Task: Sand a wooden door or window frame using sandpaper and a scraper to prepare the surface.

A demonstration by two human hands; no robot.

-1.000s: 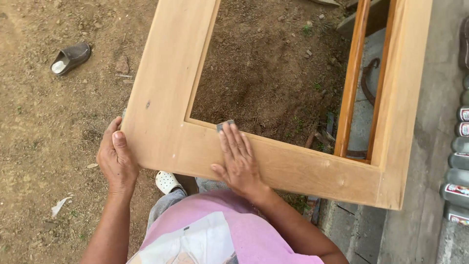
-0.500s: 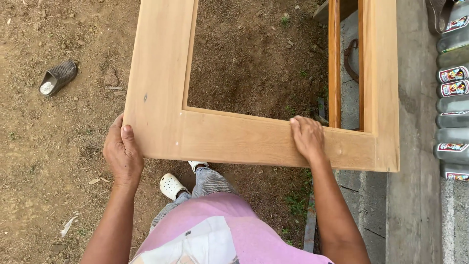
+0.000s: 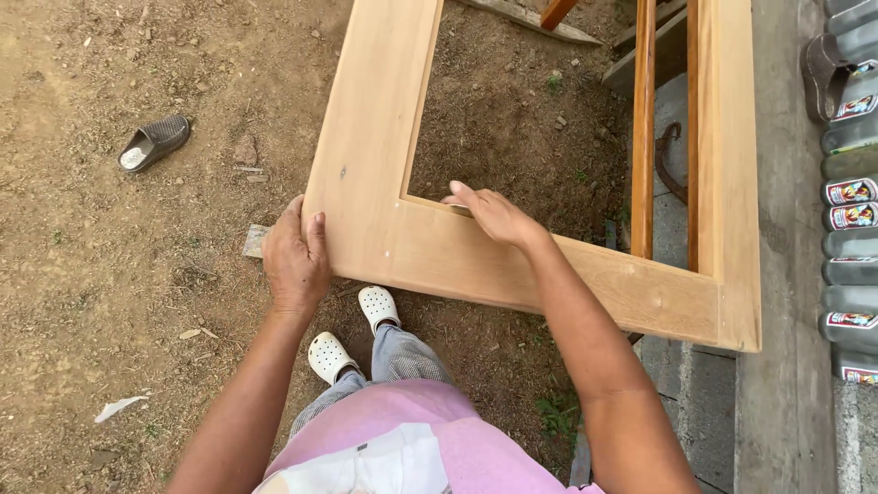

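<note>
White clogs (image 3: 357, 329) stood on the dirt (image 3: 110, 274) under the person. Just above them, the left hand (image 3: 295, 259) gripped the near left corner of the wooden frame (image 3: 375, 183), fingers pressed together and curled round its outer edge, thumb on top. The right hand (image 3: 494, 215) lay on the bottom rail at the inner edge, fingers together and hooked over it. The frame was held raised above the ground, slanting away rightward. Farther left lay a grey slipper (image 3: 153, 143); bottles (image 3: 851, 192) lined the right edge.
</note>
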